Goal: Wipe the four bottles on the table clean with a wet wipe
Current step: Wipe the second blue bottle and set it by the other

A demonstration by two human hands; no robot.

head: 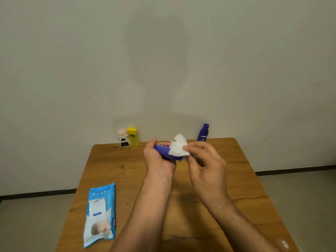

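The left hand (158, 157) holds the blue bottle (161, 149) on its side above the table (236, 170), fingers and thumb curled round the body. This looks meant to leave one end sticking out bare towards the right hand (205, 164), where it can be reached. That hand pinches the wet wipe (179, 147) between thumb and curled fingers and presses it on the bottle's exposed end; the hand is a little blurred, so exactly how each finger lies is hard to tell. Lifting the bottle clear of the wood seems sensible, since it can be turned in the grip and every side wiped in turn. The part under the left palm is covered, though, and would need a change of hold. The other three stand upright beyond the blue bottle at the table's far edge by the wall. The white bottle (123, 139) with a pale cap and the yellow bottle (133, 136) are just beside each other, off to its left. The second blue bottle (203, 133) stands off to its right, well apart from that pair. Whether any of them has been wiped cannot be judged from here. The pack of wipes (101, 213) lies flat to the left of the blue bottle and nearer the person — within easy reach if a fresh sheet is wanted. Nothing lies between the hands and the three standing bottles.
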